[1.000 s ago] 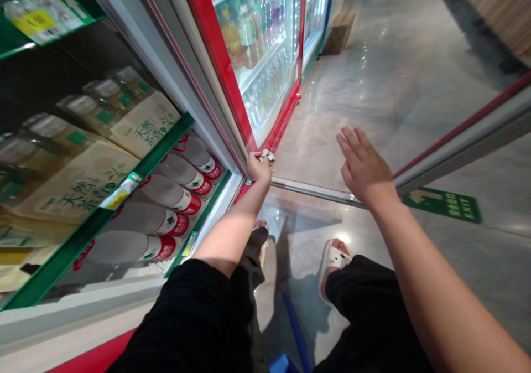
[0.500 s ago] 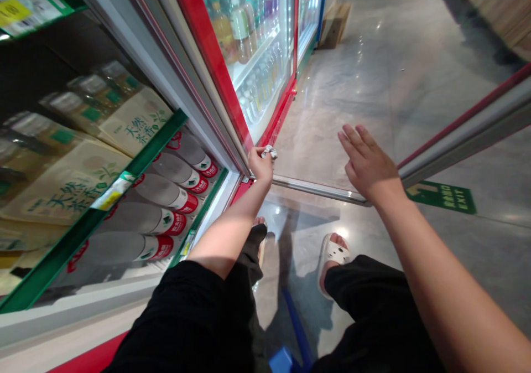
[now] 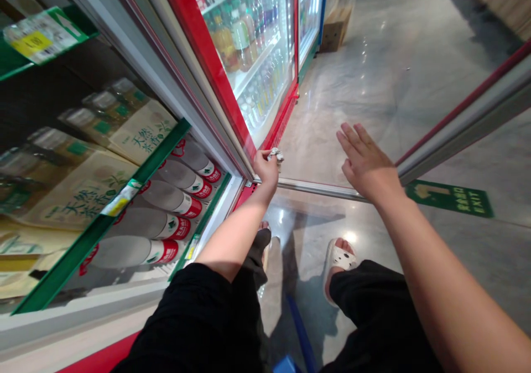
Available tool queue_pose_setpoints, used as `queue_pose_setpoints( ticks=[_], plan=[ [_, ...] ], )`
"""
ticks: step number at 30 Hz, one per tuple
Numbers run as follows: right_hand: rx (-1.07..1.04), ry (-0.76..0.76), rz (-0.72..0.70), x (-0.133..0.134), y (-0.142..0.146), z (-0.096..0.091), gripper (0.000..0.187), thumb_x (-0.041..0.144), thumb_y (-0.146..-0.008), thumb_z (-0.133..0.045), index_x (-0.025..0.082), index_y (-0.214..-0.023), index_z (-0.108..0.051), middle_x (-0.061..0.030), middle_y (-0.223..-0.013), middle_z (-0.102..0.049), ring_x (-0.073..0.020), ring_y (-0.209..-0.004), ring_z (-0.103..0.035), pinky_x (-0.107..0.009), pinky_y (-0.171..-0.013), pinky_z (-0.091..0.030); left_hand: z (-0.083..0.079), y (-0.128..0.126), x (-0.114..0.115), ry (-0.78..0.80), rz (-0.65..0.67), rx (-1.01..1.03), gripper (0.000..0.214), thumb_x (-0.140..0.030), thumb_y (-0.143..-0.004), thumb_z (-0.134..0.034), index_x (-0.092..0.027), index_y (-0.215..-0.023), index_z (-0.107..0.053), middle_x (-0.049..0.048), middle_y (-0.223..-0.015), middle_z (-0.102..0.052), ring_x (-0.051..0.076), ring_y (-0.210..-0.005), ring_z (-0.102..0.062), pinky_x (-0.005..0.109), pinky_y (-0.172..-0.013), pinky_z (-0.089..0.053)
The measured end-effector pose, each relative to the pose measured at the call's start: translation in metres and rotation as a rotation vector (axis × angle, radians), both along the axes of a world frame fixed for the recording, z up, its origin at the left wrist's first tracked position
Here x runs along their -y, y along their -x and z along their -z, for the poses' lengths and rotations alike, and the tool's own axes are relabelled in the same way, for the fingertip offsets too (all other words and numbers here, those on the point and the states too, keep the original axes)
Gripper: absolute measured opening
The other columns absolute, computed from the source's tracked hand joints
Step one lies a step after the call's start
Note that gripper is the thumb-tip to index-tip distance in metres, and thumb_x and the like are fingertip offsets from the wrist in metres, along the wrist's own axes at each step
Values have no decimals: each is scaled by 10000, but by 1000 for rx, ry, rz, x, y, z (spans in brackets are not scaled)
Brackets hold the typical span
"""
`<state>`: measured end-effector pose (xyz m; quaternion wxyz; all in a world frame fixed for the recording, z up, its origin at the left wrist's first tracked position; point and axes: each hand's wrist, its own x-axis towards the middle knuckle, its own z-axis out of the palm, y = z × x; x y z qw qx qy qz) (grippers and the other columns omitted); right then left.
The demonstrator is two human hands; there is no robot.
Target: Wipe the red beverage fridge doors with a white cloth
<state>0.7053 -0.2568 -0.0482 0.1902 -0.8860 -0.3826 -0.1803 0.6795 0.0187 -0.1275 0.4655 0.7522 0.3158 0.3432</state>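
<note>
My left hand [image 3: 266, 169] is closed around a small crumpled grey-and-white cloth or tissue [image 3: 275, 155], at the hinge-side bottom corner of an open glass door. The door's metal bottom rail [image 3: 319, 188] runs from there toward my right hand. Fingers stretched out, my right hand [image 3: 367, 162] lies flat against or just before the glass, near the door's right frame [image 3: 464, 110]; contact with the pane cannot be made out for certain. Its fingers hold nothing.
Left of me, the open fridge holds tea bottles [image 3: 91, 182] above a lower row of large water bottles [image 3: 136, 251]. A red-framed drinks fridge [image 3: 243, 66] stands beyond the door. Below are my sandalled foot [image 3: 341, 259], a blue object [image 3: 301, 334] and a green exit floor sign [image 3: 450, 197].
The view has shifted slightly, so the fridge and door sit a little lower and further right. Left hand still grips the crumpled piece at the corner; right hand stays spread.
</note>
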Motion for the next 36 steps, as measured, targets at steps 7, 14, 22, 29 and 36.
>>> queue_pose_setpoints(
  ticks=[7, 14, 22, 29, 36],
  plan=[
    [94, -24, 127, 13, 9, -6, 802, 58, -949, -466, 207, -1720, -300, -105, -1760, -397, -317, -1671, -274, -579, -1323, -374, 2, -4, 16, 13, 43, 14, 198, -57, -826, -753, -222, -860, -650, -6, -883, -729, 164, -851, -677, 291, -839, -517],
    [64, 16, 154, 22, 12, -3, 845, 84, -940, -493, 261, -1734, -264, -91, -1768, -381, -346, -1642, -345, -602, -1324, -343, 1, 1, 24, 24, 64, 47, 194, -64, -836, -765, -219, -865, -652, -6, -886, -721, 163, -874, -678, 285, -851, -510],
    [74, 15, 107, 28, 11, -2, 865, 65, -925, -489, 249, -1739, -259, -85, -1774, -366, -340, -1649, -328, -613, -1334, -323, 8, -4, 41, 80, 88, 42, 212, -81, -824, -807, -227, -845, -654, -22, -820, -703, 154, -792, -676, 287, -802, -536],
    [22, -48, 22, 33, 7, -1, 960, 45, -896, -499, 314, -1758, -174, -23, -1806, -299, -365, -1664, -269, -659, -1342, -315, 5, 2, 42, 104, 89, 90, 241, -29, -807, -801, -223, -840, -663, -31, -837, -686, 138, -831, -661, 263, -823, -524],
    [-3, -36, -56, 42, 6, -6, 1002, 30, -896, -507, 344, -1761, -110, 6, -1816, -258, -315, -1678, -230, -608, -1341, -362, 7, -2, 77, 159, 151, 80, 217, -56, -801, -809, -213, -861, -672, -23, -814, -706, 146, -794, -669, 264, -775, -527]
  ],
)
